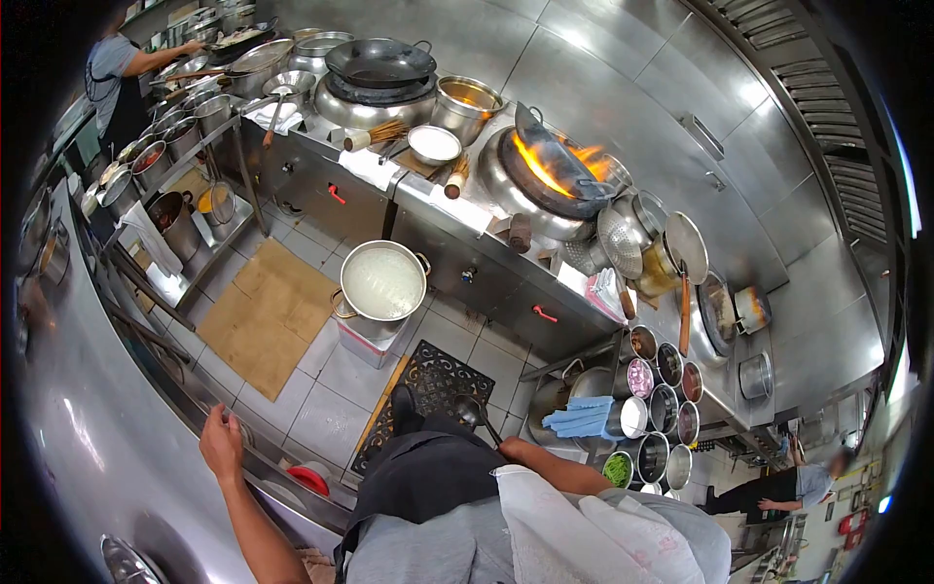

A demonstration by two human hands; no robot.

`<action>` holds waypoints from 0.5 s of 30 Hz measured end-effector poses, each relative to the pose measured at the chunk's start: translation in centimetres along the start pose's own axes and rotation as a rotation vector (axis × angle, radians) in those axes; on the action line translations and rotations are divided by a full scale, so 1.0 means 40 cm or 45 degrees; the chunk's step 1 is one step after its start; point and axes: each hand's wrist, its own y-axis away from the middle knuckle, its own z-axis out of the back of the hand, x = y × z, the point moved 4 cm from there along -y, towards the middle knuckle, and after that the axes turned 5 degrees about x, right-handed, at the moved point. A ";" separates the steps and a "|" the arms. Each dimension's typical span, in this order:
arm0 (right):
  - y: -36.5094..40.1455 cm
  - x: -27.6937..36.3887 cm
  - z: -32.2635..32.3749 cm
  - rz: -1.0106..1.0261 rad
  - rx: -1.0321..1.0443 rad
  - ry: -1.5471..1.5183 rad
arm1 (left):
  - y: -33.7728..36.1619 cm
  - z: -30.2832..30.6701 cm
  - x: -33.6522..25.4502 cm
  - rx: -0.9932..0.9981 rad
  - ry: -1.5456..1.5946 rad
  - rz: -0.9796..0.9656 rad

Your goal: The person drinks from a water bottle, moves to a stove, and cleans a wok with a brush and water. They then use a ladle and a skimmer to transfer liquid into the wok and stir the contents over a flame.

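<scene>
My left hand (222, 443) rests on the rim of the steel counter (117, 428) at the lower left and holds nothing. My right hand (506, 448) is mostly hidden at the end of my forearm and grips the handle of a steel ladle (470, 411), whose bowl hangs low over the black floor mat (433, 380). My dark apron and one shoe (404, 404) show below me. Across the aisle, a wok (559, 170) burns with open flame on the range.
A large pot with white contents (382, 282) stands on a crate in the aisle, with cardboard (263, 311) on the floor beside it. Several seasoning containers (652, 409) and a blue cloth (582, 417) sit at right. One person (117, 78) cooks far left; another (778, 487) stands lower right.
</scene>
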 end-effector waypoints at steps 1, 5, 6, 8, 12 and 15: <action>0.000 0.000 -0.001 0.004 0.007 -0.041 | 0.000 -0.002 0.002 -0.018 -0.011 -0.017; -0.021 -0.009 -0.009 0.004 0.004 -0.057 | -0.003 -0.004 0.004 0.010 -0.007 0.013; -0.029 -0.010 -0.008 0.000 -0.003 -0.025 | -0.002 -0.004 0.005 -0.003 0.001 0.002; -0.044 -0.009 -0.009 0.080 0.016 0.121 | -0.001 -0.006 0.008 -0.018 0.014 -0.010; -0.079 -0.022 -0.018 0.175 0.062 0.303 | 0.004 0.006 -0.008 -0.010 0.044 0.008; -0.102 -0.033 -0.029 0.330 0.094 0.412 | 0.003 0.006 -0.008 -0.008 0.066 0.023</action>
